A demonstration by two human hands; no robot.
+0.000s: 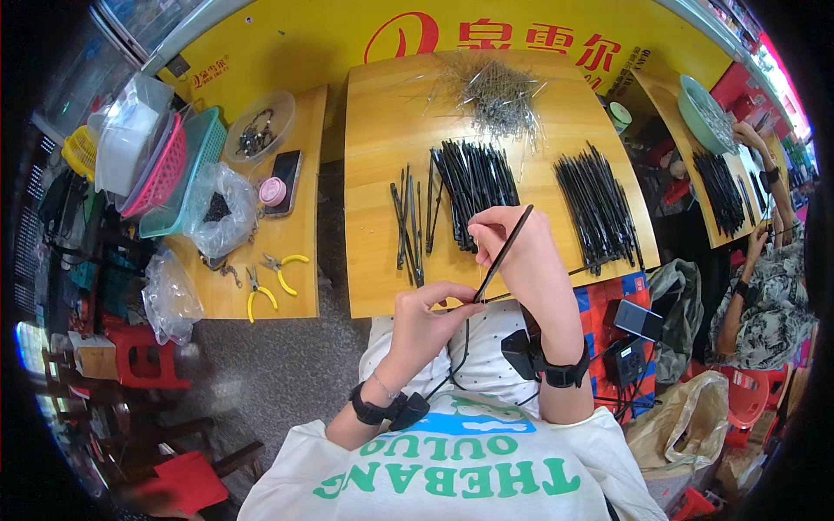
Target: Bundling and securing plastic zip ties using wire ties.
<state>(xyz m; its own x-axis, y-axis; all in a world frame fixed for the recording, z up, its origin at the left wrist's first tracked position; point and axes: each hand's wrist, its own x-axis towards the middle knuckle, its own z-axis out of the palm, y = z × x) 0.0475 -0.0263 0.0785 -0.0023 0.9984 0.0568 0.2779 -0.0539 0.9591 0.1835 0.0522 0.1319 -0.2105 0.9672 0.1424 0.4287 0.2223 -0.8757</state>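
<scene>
Over the near edge of the table, my left hand [423, 323] pinches the lower end of a thin black strip [506, 251] between thumb and fingers. The strip slants up and to the right, passing in front of my right hand [519, 260]. My right fingertips are closed together just left of the strip; a faint thin line runs below them, too fine to name. Just beyond my hands lies a thick bundle of black strips [476, 178]. Several loose black strips [407, 221] lie to its left, and another black bundle [599, 208] to its right.
Thin metal pins [499, 94] lie heaped at the table's far side. On the left table are yellow-handled pliers [254, 295], a phone [285, 178], a plastic bag [217, 204] and stacked baskets [161, 165]. A co-worker's arm [764, 156] is at the right table beside a green basin [705, 113].
</scene>
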